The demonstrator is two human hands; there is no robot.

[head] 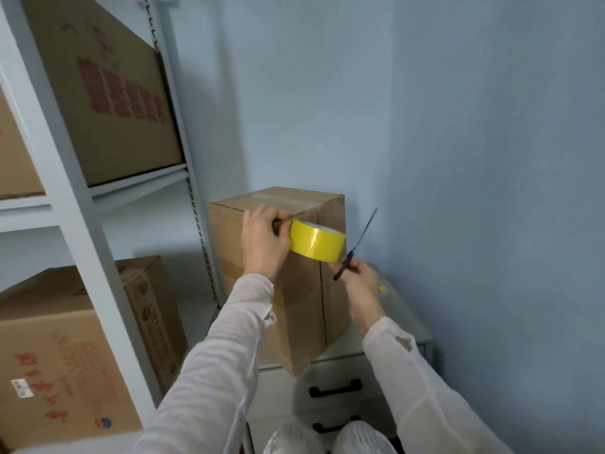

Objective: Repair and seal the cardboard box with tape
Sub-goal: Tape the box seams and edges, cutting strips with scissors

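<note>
The left hand (262, 237) grips a roll of glossy yellow adhesive tape (316, 242), fingers curled over its edge, and holds it against the upper front corner of the tall brown cardboard box (304, 316). The right hand (360, 283), just right of that box, is closed around the black handles of a pair of scissors (357, 247); the blades point upward beside the box's right face. The box stands upright on a white drawer cabinet (337, 365) with black pull handles (335, 388). Left of the box stands white metal shelving (95, 257) loaded with printed brown cartons (108, 93). Behind the box is a pale blue wall (474, 158).
</note>
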